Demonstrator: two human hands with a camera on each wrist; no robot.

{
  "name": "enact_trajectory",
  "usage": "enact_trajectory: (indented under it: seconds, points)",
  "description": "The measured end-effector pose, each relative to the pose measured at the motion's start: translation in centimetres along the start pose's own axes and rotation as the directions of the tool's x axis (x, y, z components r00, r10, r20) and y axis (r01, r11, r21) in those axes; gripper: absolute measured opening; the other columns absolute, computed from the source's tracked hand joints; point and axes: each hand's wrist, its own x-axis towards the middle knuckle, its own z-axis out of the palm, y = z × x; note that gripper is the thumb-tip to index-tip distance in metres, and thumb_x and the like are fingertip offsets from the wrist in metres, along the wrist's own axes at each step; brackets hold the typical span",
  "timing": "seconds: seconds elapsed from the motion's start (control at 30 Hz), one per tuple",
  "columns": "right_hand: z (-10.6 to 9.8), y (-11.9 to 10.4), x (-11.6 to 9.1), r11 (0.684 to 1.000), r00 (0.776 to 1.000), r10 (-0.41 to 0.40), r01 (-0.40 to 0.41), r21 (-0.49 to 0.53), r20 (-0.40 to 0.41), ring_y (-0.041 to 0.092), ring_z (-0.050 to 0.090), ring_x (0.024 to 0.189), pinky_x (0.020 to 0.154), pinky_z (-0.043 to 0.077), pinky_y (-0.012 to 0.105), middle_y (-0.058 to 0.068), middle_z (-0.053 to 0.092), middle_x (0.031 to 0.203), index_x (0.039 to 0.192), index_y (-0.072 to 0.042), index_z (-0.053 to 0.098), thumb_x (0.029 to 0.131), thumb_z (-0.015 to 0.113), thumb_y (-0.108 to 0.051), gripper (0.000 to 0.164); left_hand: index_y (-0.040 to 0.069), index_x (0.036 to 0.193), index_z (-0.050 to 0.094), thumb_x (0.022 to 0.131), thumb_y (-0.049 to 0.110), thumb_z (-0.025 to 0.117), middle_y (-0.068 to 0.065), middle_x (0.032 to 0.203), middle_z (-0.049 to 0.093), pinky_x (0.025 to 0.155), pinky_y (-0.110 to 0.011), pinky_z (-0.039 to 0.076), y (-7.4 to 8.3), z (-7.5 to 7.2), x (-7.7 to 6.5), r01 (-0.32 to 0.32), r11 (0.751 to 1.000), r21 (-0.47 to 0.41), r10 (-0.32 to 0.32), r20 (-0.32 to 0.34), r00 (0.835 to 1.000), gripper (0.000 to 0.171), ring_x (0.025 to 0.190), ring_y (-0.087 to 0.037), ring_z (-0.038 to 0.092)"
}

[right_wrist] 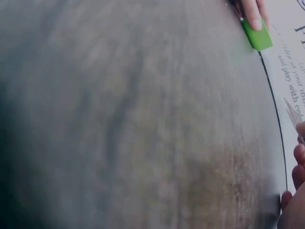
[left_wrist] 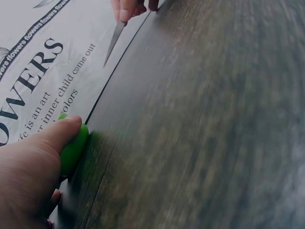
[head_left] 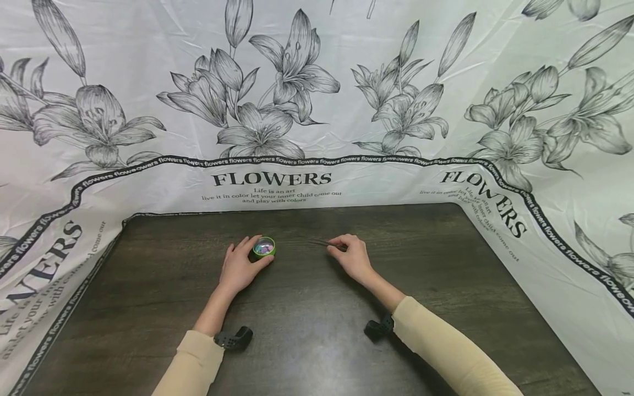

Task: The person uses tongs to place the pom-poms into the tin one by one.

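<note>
A small round green cup (head_left: 264,247) stands on the dark table, with shiny purple and bluish bits (head_left: 264,249) inside. My left hand (head_left: 241,265) grips it from the left, thumb at the near side and fingers at the far side. In the left wrist view the thumb (left_wrist: 64,132) presses on the green wall. To the right of the cup, my right hand (head_left: 353,257) pinches thin metal tweezers (head_left: 318,242), whose tips point left toward the cup. Two slim prongs (right_wrist: 291,112) stand slightly apart in the right wrist view. A stretch of table lies between tips and cup.
The dark wood-grain table (head_left: 297,319) is bordered at the back and sides by a white cloth (head_left: 277,187) printed with flowers and lettering. Each wrist wears a black camera band, one on the left (head_left: 235,338) and one on the right (head_left: 378,328).
</note>
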Motion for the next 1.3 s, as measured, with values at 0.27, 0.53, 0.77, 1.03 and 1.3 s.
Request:
enact_trajectory:
  seconds: [0.27,0.53,0.77,1.03,1.3]
  points:
    - [-0.46,0.57,-0.33,0.994,0.998,0.035,-0.04,-0.103,-0.055,0.026,0.054,0.088,0.092,0.042,0.049,0.003,0.065,0.089,0.104,-0.008,0.081,0.091,0.08,-0.013,0.014,0.01,0.154,0.047,0.093,0.042,0.076,-0.026,0.156,0.041,0.124,-0.058,0.006,-0.01,-0.01,0.16,-0.005,1.0,0.0,0.005,0.0,1.0,0.075,0.149,-0.04,0.03]
    - [0.03,1.05,-0.46,0.982,0.998,0.024,-0.034,-0.188,-0.053,0.023,0.054,0.085,0.093,0.036,0.054,0.001,0.066,0.088,0.102,-0.011,0.082,0.089,0.082,-0.016,0.013,0.01,0.155,0.047,0.094,0.043,0.076,-0.026,0.156,0.041,0.124,-0.058,0.006,-0.06,-0.05,0.15,0.003,1.0,-0.003,-0.003,0.002,1.0,0.075,0.149,-0.041,0.03]
    - [0.2,0.72,-0.43,0.972,0.999,0.027,-0.037,-0.231,-0.047,0.023,0.054,0.086,0.089,0.035,0.053,0.001,0.067,0.089,0.101,-0.012,0.082,0.09,0.082,-0.019,0.013,0.009,0.154,0.047,0.094,0.043,0.075,-0.026,0.156,0.041,0.124,-0.058,0.007,-0.14,-0.02,0.25,0.004,1.0,-0.003,-0.004,-0.005,1.0,0.075,0.149,-0.041,0.031]
    - [-0.04,0.56,-0.59,0.97,0.998,0.043,-0.052,-0.239,-0.046,0.026,0.054,0.091,0.09,0.035,0.053,0.003,0.067,0.095,0.103,-0.013,0.082,0.089,0.083,-0.022,0.017,0.009,0.155,0.046,0.094,0.045,0.075,-0.026,0.156,0.041,0.124,-0.059,0.007,-0.08,0.11,0.44,0.001,1.0,0.003,-0.001,0.0,1.0,0.076,0.149,-0.042,0.031]
    - [-0.55,0.94,-0.67,0.969,0.997,0.076,-0.079,-0.233,-0.022,0.033,0.051,0.105,0.094,0.036,0.054,0.01,0.064,0.116,0.111,-0.011,0.079,0.087,0.085,-0.025,0.029,0.011,0.156,0.045,0.093,0.046,0.075,-0.027,0.157,0.04,0.124,-0.058,0.005,0.01,0.25,0.68,-0.013,1.0,0.0,0.013,0.011,1.0,0.078,0.149,-0.041,0.03]
